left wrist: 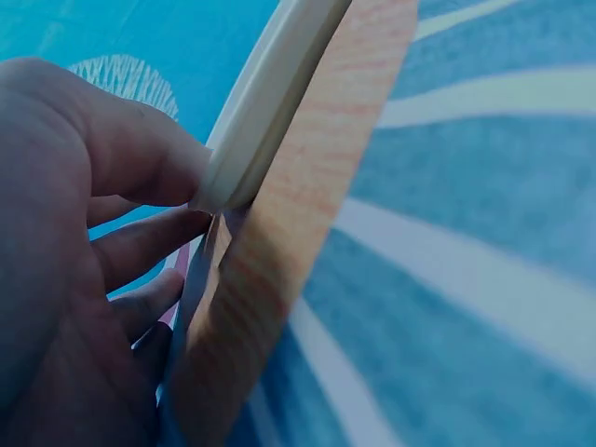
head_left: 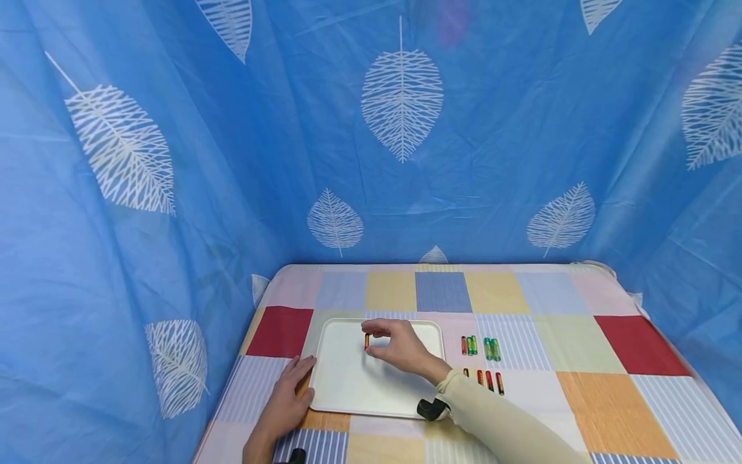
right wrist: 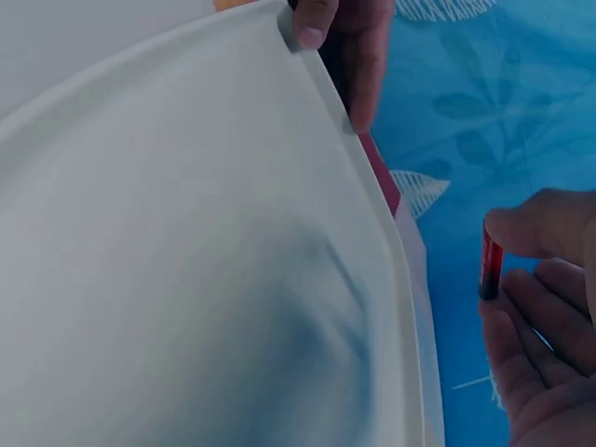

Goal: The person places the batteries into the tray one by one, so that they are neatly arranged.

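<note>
A small red and black battery (head_left: 367, 341) is pinched upright between the thumb and fingertips of my right hand (head_left: 400, 348), above the far part of a white rectangular tray (head_left: 342, 386). In the right wrist view the battery (right wrist: 491, 261) shows its red side with a dark lower end. My left hand (head_left: 284, 399) rests at the tray's left edge, its thumb and fingertips touching the rim near the front corner. The left wrist view shows the thumb against the tray's pale rim (left wrist: 247, 140), with the other fingers extended beside it.
Right of the tray lie two rows of batteries: green ones (head_left: 492, 349) with one red battery (head_left: 464, 345) behind, several red and black ones (head_left: 489, 381) in front. A patchwork cloth (head_left: 614, 406) covers the table. Blue curtains (head_left: 464, 161) with white leaves hang around it.
</note>
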Demonstrator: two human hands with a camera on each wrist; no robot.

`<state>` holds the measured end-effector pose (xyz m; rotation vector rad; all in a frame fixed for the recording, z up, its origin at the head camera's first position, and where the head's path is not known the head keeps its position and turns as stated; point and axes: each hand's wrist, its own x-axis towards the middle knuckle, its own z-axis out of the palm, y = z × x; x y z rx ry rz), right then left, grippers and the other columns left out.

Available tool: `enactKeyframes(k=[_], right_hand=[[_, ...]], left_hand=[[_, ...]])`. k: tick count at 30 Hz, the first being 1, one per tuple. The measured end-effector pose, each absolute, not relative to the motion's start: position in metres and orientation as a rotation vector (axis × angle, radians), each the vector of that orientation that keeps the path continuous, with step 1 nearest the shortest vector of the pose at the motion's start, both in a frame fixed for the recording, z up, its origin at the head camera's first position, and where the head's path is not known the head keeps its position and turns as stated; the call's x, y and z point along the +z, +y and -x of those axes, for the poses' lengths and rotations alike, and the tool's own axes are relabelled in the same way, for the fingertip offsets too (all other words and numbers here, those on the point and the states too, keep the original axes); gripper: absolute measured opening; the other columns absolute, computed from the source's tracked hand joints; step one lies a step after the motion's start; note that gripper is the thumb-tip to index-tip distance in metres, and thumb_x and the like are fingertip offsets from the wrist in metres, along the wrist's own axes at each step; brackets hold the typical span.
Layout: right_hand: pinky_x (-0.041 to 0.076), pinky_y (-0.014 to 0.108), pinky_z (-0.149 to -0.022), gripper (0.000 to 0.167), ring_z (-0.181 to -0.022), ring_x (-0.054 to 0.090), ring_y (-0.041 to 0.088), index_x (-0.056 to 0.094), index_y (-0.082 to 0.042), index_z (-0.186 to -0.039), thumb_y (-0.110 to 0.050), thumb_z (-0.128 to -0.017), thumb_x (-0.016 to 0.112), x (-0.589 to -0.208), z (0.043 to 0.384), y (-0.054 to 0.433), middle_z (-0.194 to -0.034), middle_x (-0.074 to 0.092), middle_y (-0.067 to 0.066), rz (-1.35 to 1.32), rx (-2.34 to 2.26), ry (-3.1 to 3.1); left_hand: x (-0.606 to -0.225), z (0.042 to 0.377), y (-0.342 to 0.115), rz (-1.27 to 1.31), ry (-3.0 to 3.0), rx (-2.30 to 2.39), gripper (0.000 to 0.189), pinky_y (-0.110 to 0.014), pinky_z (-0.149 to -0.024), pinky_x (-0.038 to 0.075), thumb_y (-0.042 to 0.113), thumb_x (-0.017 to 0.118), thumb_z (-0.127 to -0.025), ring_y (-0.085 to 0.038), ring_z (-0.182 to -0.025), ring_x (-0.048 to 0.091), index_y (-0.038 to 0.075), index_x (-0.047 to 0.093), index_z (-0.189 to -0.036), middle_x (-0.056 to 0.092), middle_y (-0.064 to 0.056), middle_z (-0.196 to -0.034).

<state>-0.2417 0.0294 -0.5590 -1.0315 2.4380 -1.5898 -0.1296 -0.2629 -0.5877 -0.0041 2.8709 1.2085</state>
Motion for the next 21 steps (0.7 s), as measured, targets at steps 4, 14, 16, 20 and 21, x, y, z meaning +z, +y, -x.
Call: enactKeyframes(k=[4,14,16,20,21], right_hand=[[0.063,0.041,-0.105,0.046,-0.118,0.077,0.032,0.072,0.003,-0.136,-0.001,-0.092,0.082,-0.562,0.245,0.011,-0.132,0.077,0.020,0.992,-1.602,2.429],[0.064,0.038,-0.103,0.046,-0.118,0.078,0.032,0.072,0.006,-0.134,0.003,-0.089,0.083,-0.577,0.248,-0.026,-0.131,0.077,0.021,1.103,-1.607,2.411],[0.063,0.037,-0.104,0.046,-0.118,0.078,0.031,0.072,0.005,-0.135,0.002,-0.090,0.083,-0.579,0.248,-0.033,-0.131,0.078,0.020,1.104,-1.593,2.425],[0.062,0.033,-0.105,0.046,-0.118,0.078,0.027,0.072,0.003,-0.136,-0.001,-0.091,0.083,-0.582,0.249,-0.045,-0.130,0.079,0.017,1.094,-1.540,2.458],[0.062,0.031,-0.105,0.046,-0.118,0.078,0.026,0.072,0.003,-0.136,-0.002,-0.092,0.083,-0.582,0.248,-0.047,-0.130,0.079,0.017,1.090,-1.531,2.462]], left_hand=[[-0.591,0.128,-0.263,-0.005,2.868,1.222,0.065,-0.073,-0.129,0.027,0.001,0.071,-0.097,-0.049,-0.164,0.029,0.010,0.057,-0.159,0.054,-0.016,-0.166],[-0.593,0.126,-0.265,-0.016,2.875,1.296,0.061,-0.073,-0.129,0.026,-0.003,0.070,-0.096,-0.050,-0.163,0.031,0.007,0.061,-0.156,0.056,-0.020,-0.163],[-0.593,0.125,-0.265,-0.021,2.886,1.296,0.060,-0.074,-0.129,0.027,-0.003,0.070,-0.096,-0.051,-0.162,0.032,0.006,0.062,-0.155,0.057,-0.020,-0.163],[-0.594,0.125,-0.264,-0.003,2.900,1.298,0.059,-0.072,-0.129,0.027,-0.002,0.071,-0.096,-0.049,-0.162,0.034,0.005,0.063,-0.153,0.059,-0.019,-0.161],[-0.595,0.125,-0.264,0.003,2.900,1.304,0.058,-0.071,-0.130,0.026,-0.002,0.071,-0.096,-0.048,-0.162,0.034,0.005,0.063,-0.153,0.059,-0.019,-0.161]])
